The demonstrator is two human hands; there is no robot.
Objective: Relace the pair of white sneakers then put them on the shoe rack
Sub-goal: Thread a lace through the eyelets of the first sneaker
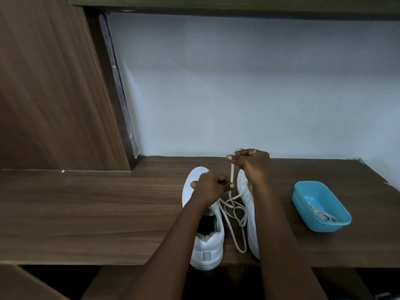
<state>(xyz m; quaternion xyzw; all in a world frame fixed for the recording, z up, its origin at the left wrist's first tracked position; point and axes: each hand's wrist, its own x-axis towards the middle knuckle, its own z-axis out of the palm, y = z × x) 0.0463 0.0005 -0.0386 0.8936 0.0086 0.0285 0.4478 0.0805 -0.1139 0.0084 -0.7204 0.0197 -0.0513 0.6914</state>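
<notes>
Two white sneakers stand side by side on the wooden desk (86, 213), toes pointing away from me. The left sneaker (207, 245) has its heel at the desk's front edge. My arm partly covers the right sneaker (251, 224). A cream shoelace (232, 219) lies in loops between them, and one strand rises taut. My left hand (211, 187) pinches the lace low over the left sneaker's front. Higher and further back, my right hand (252, 163) grips the upper end of the strand.
A blue plastic tub (320, 204) with another coiled lace inside sits to the right of the sneakers. A wooden cabinet side (54, 94) rises at the left. A pale wall (238, 94) backs the desk, and a dark shelf runs overhead.
</notes>
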